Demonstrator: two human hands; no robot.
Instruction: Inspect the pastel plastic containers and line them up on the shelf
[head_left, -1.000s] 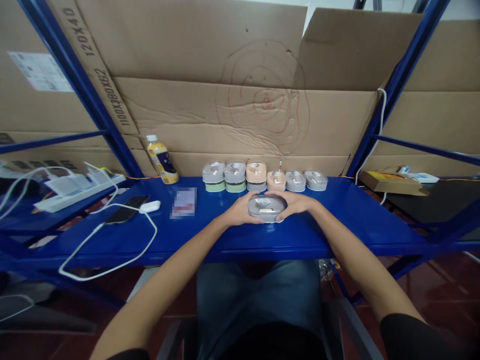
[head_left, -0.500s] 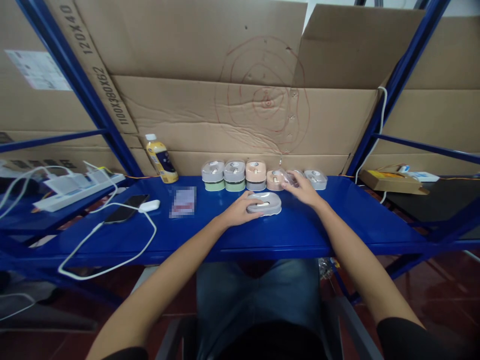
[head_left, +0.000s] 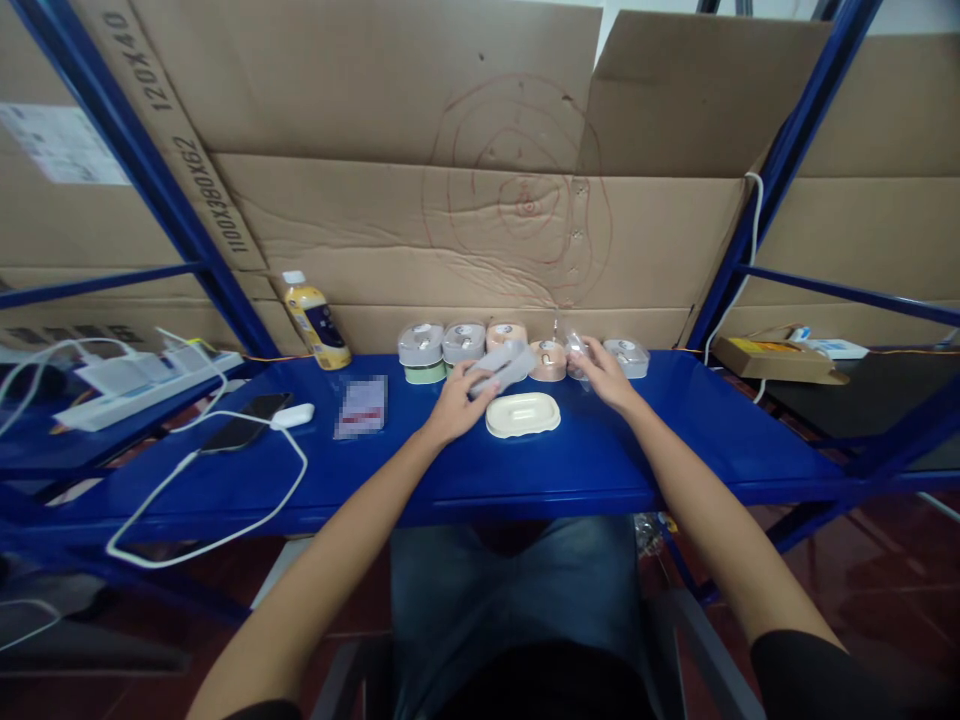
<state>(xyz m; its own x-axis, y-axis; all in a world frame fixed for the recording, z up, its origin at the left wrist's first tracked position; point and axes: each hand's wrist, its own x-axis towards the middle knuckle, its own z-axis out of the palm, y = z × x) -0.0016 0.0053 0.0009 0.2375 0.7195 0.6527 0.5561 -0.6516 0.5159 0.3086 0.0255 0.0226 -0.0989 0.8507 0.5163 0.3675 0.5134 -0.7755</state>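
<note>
A translucent grey oval container part [head_left: 504, 366] is in my left hand [head_left: 456, 402], with the fingers and thumb gripping its left end. It hangs tilted above a cream oval tray [head_left: 523, 414], which lies flat on the blue table. My right hand [head_left: 606, 374] pinches a clear plastic piece [head_left: 576, 348], seemingly a lid, near the back row of containers. Between the hands stands a low peach container [head_left: 548, 362]. Behind my left hand are a peach-topped container [head_left: 507, 334] and two grey-topped ones [head_left: 421, 344], the leftmost on a green base.
Right of my right hand is a grey container [head_left: 627, 358]. A yellow bottle [head_left: 318, 320], a flat packet [head_left: 361, 407], a phone [head_left: 247, 422] and a white cable [head_left: 289, 490] lie or stand to the left. Cardboard [head_left: 360, 230] backs the blue table [head_left: 705, 440].
My left hand has lifted the grey oval part up and to the left, uncovering the cream tray beneath. My right hand has stayed nearly in place with the clear piece.
</note>
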